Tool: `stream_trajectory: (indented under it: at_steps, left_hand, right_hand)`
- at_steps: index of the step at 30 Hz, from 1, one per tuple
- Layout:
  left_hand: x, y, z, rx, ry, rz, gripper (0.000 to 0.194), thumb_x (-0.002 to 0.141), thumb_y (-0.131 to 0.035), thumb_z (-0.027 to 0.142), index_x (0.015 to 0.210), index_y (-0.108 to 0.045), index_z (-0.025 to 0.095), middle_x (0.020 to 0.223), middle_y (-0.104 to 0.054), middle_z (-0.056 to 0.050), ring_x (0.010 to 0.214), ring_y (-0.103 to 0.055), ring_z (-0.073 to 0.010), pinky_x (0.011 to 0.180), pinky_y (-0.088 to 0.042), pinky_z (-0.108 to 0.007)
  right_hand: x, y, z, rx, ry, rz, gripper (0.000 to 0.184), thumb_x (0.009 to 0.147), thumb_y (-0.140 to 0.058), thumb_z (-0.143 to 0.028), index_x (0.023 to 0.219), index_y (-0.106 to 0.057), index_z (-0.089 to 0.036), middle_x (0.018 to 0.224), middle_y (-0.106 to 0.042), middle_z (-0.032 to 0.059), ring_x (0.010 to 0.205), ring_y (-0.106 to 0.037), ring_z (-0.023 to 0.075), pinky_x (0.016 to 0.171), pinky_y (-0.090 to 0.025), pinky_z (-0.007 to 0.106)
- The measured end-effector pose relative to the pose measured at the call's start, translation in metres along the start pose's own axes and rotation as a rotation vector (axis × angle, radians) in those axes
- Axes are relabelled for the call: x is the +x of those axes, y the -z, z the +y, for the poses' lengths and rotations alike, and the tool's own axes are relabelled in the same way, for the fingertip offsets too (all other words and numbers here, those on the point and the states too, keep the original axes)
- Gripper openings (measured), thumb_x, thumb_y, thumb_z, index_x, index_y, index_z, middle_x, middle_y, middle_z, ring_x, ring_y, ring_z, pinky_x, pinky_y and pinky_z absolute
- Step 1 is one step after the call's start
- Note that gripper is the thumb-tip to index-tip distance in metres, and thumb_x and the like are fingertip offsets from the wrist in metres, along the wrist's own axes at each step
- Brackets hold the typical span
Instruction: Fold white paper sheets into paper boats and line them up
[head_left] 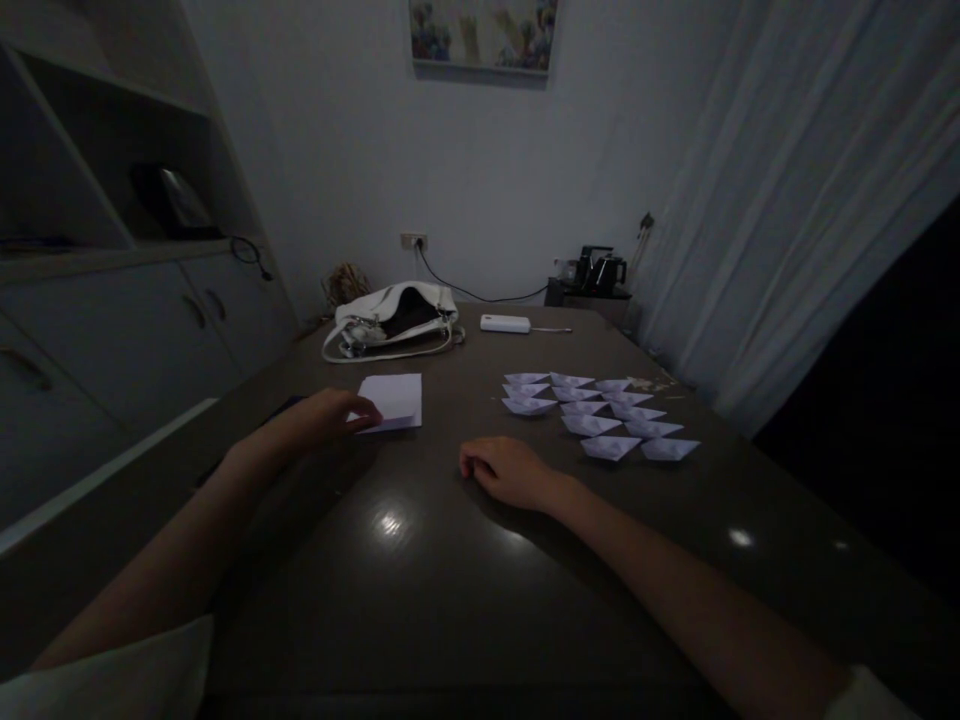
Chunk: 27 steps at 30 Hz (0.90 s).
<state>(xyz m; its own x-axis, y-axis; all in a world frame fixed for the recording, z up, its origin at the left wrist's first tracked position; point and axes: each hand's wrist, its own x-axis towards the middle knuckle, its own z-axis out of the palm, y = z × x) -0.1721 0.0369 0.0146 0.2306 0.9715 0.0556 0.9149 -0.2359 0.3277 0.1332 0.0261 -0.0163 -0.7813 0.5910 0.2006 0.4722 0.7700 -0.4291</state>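
Head view shows your left hand reaching in from the left, forearm slanting forward, wrist bent and the back of the hand arched above the table. Its fingertips touch the near left part of the white paper sheets, a flat, square-cornered, slightly uneven pile left of the middle; you have the fingers bent low over it, but whether they pinch a sheet I cannot tell. Your right hand lies on the tabletop to the right of the pile, forearm running in from the lower right, fingers curled inward in a narrow, loose fist, with nothing visible in it.

Beyond and to the right of that hand, the folded paper boats sit in three lines, crisp and pale, with pointed ends. The dark tabletop is smooth and glossy, throwing back bright spots of light. Farther off, a soft white handbag slumps open, its strap looping forward, and a smooth, rounded white block lies to its right with a short cable.
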Motion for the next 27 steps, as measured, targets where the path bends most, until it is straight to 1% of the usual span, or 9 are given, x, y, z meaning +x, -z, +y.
stream_trajectory:
  at_steps: [3, 5, 9, 11, 13, 15, 19, 23, 27]
  left_hand:
    - [-0.002, 0.0, 0.012, 0.168, 0.063, 0.223, 0.03, 0.076, -0.052, 0.045, 0.086, -0.072, 0.025, 0.085, -0.072, -0.009, 0.075, -0.065, -0.0278, 0.066, -0.045, -0.031]
    - [-0.005, 0.0, 0.028, 0.184, 0.099, 0.378, 0.034, 0.079, -0.048, 0.048, 0.085, -0.07, 0.024, 0.081, -0.071, -0.008, 0.074, -0.064, -0.0276, 0.065, -0.044, -0.031]
    - [-0.013, -0.007, 0.067, -0.127, -0.037, 0.509, 0.039, 0.079, -0.046, 0.05, 0.079, -0.068, 0.018, 0.081, -0.07, -0.008, 0.07, -0.063, -0.0232, 0.064, -0.043, -0.028]
    - [-0.015, -0.016, 0.083, -0.322, -0.083, 0.45, 0.04, 0.077, -0.049, 0.053, 0.073, -0.066, 0.017, 0.074, -0.068, -0.005, 0.067, -0.06, -0.0215, 0.06, -0.043, -0.026]
    - [-0.016, -0.028, 0.095, -0.51, -0.077, 0.306, 0.04, 0.077, -0.05, 0.055, 0.068, -0.063, 0.018, 0.063, -0.063, -0.002, 0.061, -0.057, -0.0191, 0.054, -0.04, -0.024]
    - [-0.017, -0.039, 0.103, -0.687, -0.07, 0.167, 0.041, 0.074, -0.054, 0.057, 0.065, -0.06, 0.017, 0.06, -0.059, -0.001, 0.059, -0.055, -0.0174, 0.052, -0.039, -0.023]
    - [-0.02, -0.051, 0.112, -0.862, -0.031, -0.016, 0.041, 0.075, -0.056, 0.055, 0.079, -0.063, 0.015, 0.074, -0.065, -0.003, 0.067, -0.058, -0.018, 0.056, -0.043, -0.024]
    - [-0.022, -0.048, 0.111, -0.763, -0.077, 0.011, 0.037, 0.08, -0.054, 0.05, 0.08, -0.063, 0.014, 0.071, -0.063, -0.002, 0.063, -0.055, -0.0159, 0.054, -0.041, -0.023]
    - [-0.021, -0.043, 0.105, -0.512, -0.152, 0.221, 0.032, 0.081, -0.055, 0.046, 0.08, -0.065, 0.016, 0.075, -0.064, -0.003, 0.071, -0.056, -0.0184, 0.063, -0.043, -0.027]
  right_hand:
    - [0.0, -0.001, 0.001, 0.009, 0.015, 0.02, 0.019, 0.078, -0.045, -0.004, 0.082, -0.06, -0.016, 0.081, -0.064, 0.0025, 0.074, -0.055, 0.0125, 0.067, -0.035, 0.023]
    - [0.001, -0.004, 0.002, 0.058, 0.014, 0.069, 0.019, 0.079, -0.045, -0.004, 0.083, -0.06, -0.015, 0.082, -0.064, 0.003, 0.075, -0.056, 0.0126, 0.069, -0.038, 0.024]
    - [0.006, -0.011, 0.005, 0.387, -0.139, 0.217, 0.022, 0.084, -0.052, -0.019, 0.105, -0.056, -0.014, 0.092, -0.065, 0.0069, 0.079, -0.059, 0.0143, 0.071, -0.045, 0.026]
    - [0.01, -0.014, 0.007, 0.66, -0.247, 0.261, 0.043, 0.082, -0.059, -0.029, 0.121, -0.046, -0.014, 0.106, -0.063, 0.0108, 0.086, -0.061, 0.0163, 0.07, -0.048, 0.028]
    - [0.013, -0.015, 0.009, 0.945, -0.3, 0.283, 0.054, 0.079, -0.063, -0.03, 0.126, -0.04, -0.016, 0.117, -0.059, 0.0124, 0.094, -0.061, 0.0174, 0.074, -0.051, 0.029]
    - [0.016, -0.014, 0.01, 1.152, -0.292, 0.307, 0.052, 0.075, -0.067, -0.031, 0.121, -0.044, -0.017, 0.121, -0.057, 0.011, 0.102, -0.06, 0.018, 0.082, -0.051, 0.03]
    - [0.015, -0.009, 0.009, 1.366, -0.242, 0.305, 0.053, 0.063, -0.077, -0.032, 0.108, -0.053, -0.018, 0.119, -0.059, 0.0085, 0.108, -0.057, 0.0208, 0.091, -0.048, 0.034]
    - [0.013, -0.007, 0.007, 1.373, -0.308, 0.339, 0.05, 0.059, -0.079, -0.03, 0.101, -0.056, -0.018, 0.109, -0.062, 0.007, 0.098, -0.06, 0.0206, 0.087, -0.049, 0.035]
    - [0.012, -0.009, 0.007, 1.326, -0.34, 0.359, 0.043, 0.062, -0.077, -0.034, 0.097, -0.057, -0.019, 0.096, -0.063, 0.0045, 0.082, -0.061, 0.0174, 0.07, -0.052, 0.03]
